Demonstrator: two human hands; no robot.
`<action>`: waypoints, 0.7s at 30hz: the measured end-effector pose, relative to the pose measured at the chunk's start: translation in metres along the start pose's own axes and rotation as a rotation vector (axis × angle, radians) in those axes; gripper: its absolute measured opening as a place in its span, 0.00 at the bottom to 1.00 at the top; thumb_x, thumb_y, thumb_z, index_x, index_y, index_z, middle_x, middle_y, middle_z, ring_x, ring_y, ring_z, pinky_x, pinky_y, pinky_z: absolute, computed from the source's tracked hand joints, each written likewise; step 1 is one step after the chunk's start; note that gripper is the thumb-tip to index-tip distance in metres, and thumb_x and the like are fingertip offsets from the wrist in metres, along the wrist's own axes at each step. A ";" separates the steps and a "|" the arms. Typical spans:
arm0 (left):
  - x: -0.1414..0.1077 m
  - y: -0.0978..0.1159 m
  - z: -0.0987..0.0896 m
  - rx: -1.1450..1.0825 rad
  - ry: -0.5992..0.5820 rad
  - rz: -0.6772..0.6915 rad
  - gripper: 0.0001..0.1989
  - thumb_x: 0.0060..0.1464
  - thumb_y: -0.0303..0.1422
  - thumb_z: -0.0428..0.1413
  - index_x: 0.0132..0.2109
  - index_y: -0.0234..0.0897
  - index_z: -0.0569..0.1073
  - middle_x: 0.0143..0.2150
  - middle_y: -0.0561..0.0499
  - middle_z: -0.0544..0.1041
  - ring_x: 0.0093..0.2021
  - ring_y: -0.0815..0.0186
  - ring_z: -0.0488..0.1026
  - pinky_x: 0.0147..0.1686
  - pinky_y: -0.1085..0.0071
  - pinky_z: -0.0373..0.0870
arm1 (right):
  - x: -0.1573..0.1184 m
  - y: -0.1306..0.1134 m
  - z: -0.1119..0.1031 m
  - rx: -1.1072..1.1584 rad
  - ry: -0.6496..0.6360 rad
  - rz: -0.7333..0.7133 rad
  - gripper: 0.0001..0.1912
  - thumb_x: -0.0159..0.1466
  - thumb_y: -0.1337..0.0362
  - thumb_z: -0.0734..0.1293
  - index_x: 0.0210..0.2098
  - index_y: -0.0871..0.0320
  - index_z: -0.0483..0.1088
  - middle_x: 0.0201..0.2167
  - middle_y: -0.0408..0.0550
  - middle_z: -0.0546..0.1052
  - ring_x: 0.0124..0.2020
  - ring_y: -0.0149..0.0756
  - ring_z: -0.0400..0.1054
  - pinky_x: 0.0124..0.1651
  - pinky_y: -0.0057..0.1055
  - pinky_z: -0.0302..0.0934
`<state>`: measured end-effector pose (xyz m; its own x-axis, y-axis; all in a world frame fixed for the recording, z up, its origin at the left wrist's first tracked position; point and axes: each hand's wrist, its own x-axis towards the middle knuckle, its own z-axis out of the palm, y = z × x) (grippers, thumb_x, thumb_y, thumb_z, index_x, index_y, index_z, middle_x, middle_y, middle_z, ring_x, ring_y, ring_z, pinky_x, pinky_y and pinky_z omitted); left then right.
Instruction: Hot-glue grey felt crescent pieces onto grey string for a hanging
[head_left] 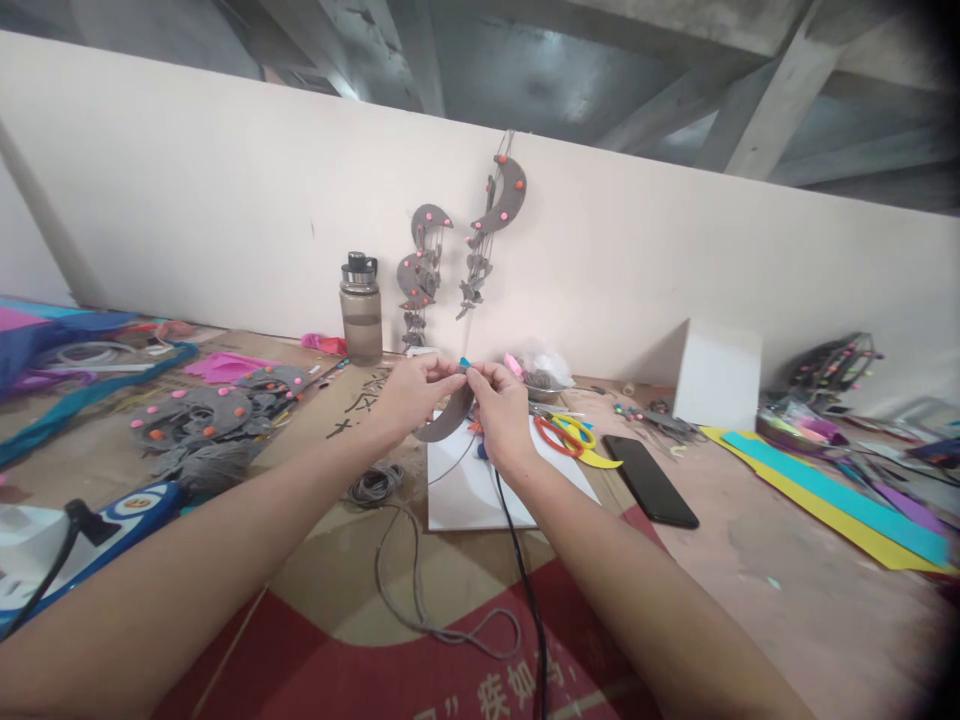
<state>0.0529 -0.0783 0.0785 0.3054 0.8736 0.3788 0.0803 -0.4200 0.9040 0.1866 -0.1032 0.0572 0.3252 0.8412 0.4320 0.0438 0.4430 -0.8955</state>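
Both hands meet above a white board [480, 500] on the table. My left hand [416, 395] pinches the upper tip of a grey felt crescent [448, 420], whose curved body hangs below the fingers. From the other side, my right hand [501, 410] is closed on the same tip. A small blue piece [464, 362] sticks up at the fingertips; its kind is unclear. Under my right hand shows a dark blue end of something on a black cord [525, 575], mostly hidden. Grey cord [420, 600] trails from a coil [376, 484] below my left hand.
Scissors with red and yellow handles [566, 435] and a black phone [651, 480] lie right. A water bottle [362, 315] stands by the wall, where finished-looking crescent garlands [504, 195] hang. Left are felt crescents with pompoms [195, 420]; far right, coloured felt strips [840, 500].
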 end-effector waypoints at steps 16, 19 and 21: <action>0.001 0.002 0.006 -0.405 -0.057 -0.113 0.15 0.44 0.38 0.68 0.36 0.32 0.78 0.37 0.47 0.80 0.37 0.65 0.77 0.46 0.63 0.77 | -0.003 -0.006 -0.002 -0.132 0.019 -0.067 0.12 0.60 0.55 0.66 0.34 0.58 0.72 0.24 0.39 0.68 0.26 0.30 0.59 0.32 0.27 0.56; -0.001 0.003 0.007 -0.457 -0.045 -0.110 0.18 0.42 0.39 0.69 0.37 0.33 0.78 0.38 0.48 0.80 0.39 0.65 0.77 0.49 0.62 0.76 | -0.003 -0.005 -0.002 -0.132 0.027 -0.057 0.12 0.60 0.55 0.66 0.35 0.58 0.72 0.23 0.39 0.67 0.26 0.30 0.59 0.30 0.27 0.55; -0.002 0.005 0.007 -0.456 -0.033 -0.126 0.18 0.41 0.40 0.70 0.37 0.33 0.78 0.38 0.48 0.80 0.39 0.65 0.78 0.49 0.62 0.75 | -0.004 -0.005 -0.001 -0.130 0.014 -0.048 0.12 0.60 0.55 0.65 0.35 0.57 0.72 0.23 0.39 0.67 0.25 0.30 0.58 0.29 0.27 0.55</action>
<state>0.0594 -0.0840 0.0807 0.3502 0.8997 0.2607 -0.3042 -0.1540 0.9401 0.1864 -0.1092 0.0603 0.3333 0.8152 0.4737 0.1810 0.4378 -0.8807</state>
